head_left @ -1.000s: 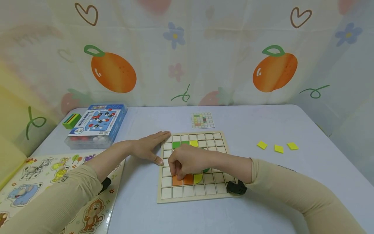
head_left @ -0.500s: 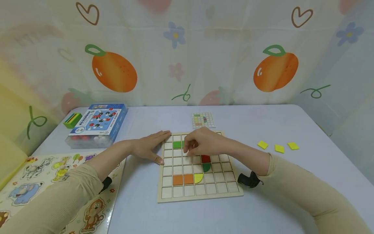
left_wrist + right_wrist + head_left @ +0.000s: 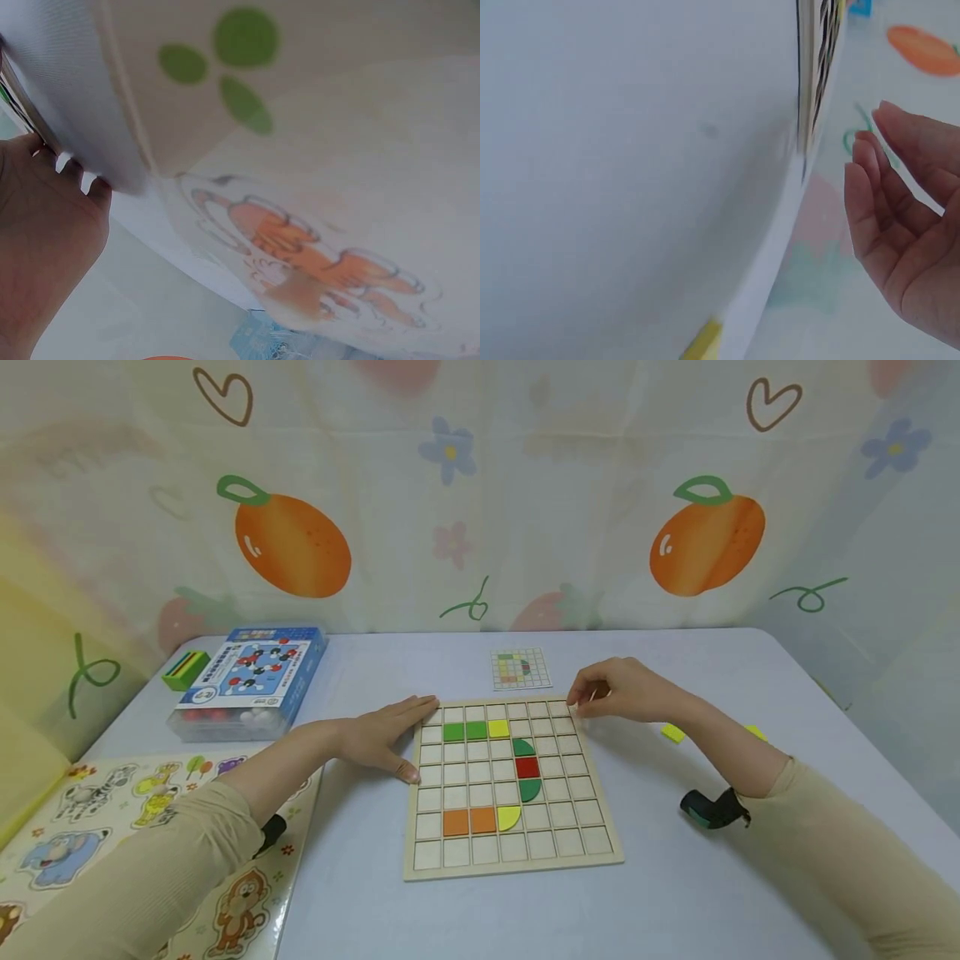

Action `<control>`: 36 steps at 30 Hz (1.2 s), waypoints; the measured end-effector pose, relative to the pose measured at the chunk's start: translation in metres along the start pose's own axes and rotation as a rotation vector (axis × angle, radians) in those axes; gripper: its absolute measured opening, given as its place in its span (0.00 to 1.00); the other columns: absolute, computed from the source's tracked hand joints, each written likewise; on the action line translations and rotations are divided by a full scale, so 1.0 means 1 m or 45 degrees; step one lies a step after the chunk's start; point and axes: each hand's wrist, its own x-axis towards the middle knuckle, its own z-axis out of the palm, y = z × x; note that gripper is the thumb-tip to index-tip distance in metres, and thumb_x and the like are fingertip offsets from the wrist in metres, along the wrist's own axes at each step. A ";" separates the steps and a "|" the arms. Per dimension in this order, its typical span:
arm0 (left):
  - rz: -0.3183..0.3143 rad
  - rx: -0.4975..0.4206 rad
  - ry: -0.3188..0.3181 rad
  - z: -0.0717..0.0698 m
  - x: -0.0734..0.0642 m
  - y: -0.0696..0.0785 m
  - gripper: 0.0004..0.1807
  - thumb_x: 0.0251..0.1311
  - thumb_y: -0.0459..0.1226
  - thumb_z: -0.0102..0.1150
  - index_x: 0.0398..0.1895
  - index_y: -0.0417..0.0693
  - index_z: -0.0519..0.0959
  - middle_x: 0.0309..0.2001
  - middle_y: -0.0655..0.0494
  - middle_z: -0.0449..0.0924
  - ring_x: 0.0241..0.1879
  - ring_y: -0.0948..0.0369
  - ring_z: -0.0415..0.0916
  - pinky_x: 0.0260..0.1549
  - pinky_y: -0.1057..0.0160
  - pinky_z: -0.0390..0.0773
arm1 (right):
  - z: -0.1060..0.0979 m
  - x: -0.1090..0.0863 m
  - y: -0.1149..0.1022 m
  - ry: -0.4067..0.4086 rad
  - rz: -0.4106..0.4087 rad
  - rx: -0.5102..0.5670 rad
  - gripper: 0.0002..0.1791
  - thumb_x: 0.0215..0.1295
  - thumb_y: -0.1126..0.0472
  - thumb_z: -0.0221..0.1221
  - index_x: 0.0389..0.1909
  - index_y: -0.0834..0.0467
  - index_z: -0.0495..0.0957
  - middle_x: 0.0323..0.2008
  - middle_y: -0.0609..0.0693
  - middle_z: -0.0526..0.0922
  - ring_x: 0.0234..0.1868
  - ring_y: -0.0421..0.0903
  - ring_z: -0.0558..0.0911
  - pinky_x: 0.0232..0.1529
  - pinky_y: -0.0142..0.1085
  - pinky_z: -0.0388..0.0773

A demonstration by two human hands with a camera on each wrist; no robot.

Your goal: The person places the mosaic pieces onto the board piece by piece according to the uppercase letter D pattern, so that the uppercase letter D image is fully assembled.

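A wooden grid board (image 3: 427,856) lies on the table. Set in its cells are green squares (image 3: 453,732), a yellow square (image 3: 498,728), a red square (image 3: 528,767) between green rounded tiles (image 3: 529,790), orange squares (image 3: 455,822) and a yellow quarter-round tile (image 3: 508,817). My left hand (image 3: 378,737) rests at the board's left edge with fingers spread. Off the board's far right corner, my right hand (image 3: 630,689) is raised with loosely bent fingers. The right wrist view shows nothing between its thumb and fingertips. Loose yellow squares (image 3: 672,732) lie beyond the right forearm, which partly hides them.
Behind the board lies a small printed pattern card (image 3: 521,669). A blue molecule-model box (image 3: 262,672) and a green block (image 3: 186,670) stand at back left. An animal sticker sheet (image 3: 247,893) lies under the left forearm. A printed curtain (image 3: 480,493) hangs behind.
My right hand has left the orange squares and crossed the board to its far right corner, uncovering the tiles. The left hand has stayed put.
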 end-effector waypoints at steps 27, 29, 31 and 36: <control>-0.007 -0.012 -0.003 0.000 -0.003 0.001 0.63 0.53 0.55 0.70 0.80 0.44 0.38 0.81 0.44 0.33 0.80 0.40 0.28 0.77 0.36 0.39 | -0.052 -0.045 0.104 -0.389 0.218 0.232 0.19 0.51 0.64 0.69 0.46 0.61 0.80 0.42 0.53 0.80 0.43 0.43 0.76 0.44 0.28 0.78; -0.006 -0.009 -0.002 0.000 -0.003 0.001 0.63 0.53 0.55 0.70 0.80 0.44 0.38 0.81 0.44 0.33 0.80 0.40 0.28 0.77 0.36 0.39 | -0.051 -0.045 0.106 -0.416 0.198 0.264 0.21 0.48 0.66 0.70 0.46 0.62 0.80 0.39 0.52 0.78 0.42 0.43 0.74 0.42 0.28 0.77; -0.007 -0.008 0.000 0.000 -0.002 0.001 0.63 0.53 0.55 0.70 0.80 0.44 0.38 0.81 0.44 0.33 0.80 0.40 0.29 0.77 0.36 0.39 | -0.050 -0.045 0.107 -0.437 0.178 0.289 0.22 0.46 0.67 0.70 0.45 0.63 0.80 0.37 0.50 0.76 0.41 0.44 0.72 0.40 0.29 0.75; 0.000 -0.008 0.002 0.000 -0.002 0.000 0.63 0.53 0.54 0.70 0.80 0.44 0.38 0.81 0.43 0.33 0.80 0.39 0.29 0.77 0.36 0.40 | -0.048 -0.046 0.109 -0.462 0.152 0.316 0.23 0.44 0.67 0.71 0.45 0.63 0.80 0.36 0.49 0.74 0.40 0.44 0.70 0.37 0.29 0.73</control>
